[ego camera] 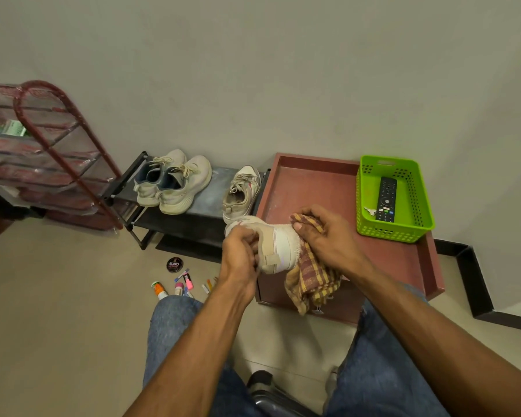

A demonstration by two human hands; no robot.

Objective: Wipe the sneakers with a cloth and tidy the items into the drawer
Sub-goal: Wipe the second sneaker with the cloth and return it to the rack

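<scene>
Sneaker (278,246) toe hidden behind checked cloth (312,275).

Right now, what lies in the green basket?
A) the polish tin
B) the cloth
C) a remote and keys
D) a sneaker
C: the black remote lies in the green basket with keys beside it; the cloth is in the right hand.

Left hand (239,251) fingers curled gripping; right hand (322,233) fingers clutching, arms extended.

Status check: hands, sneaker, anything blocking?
Left hand grips sneaker; right hand presses checked cloth on it. Small items on floor, not yet in drawer. Nothing blocking.
</scene>
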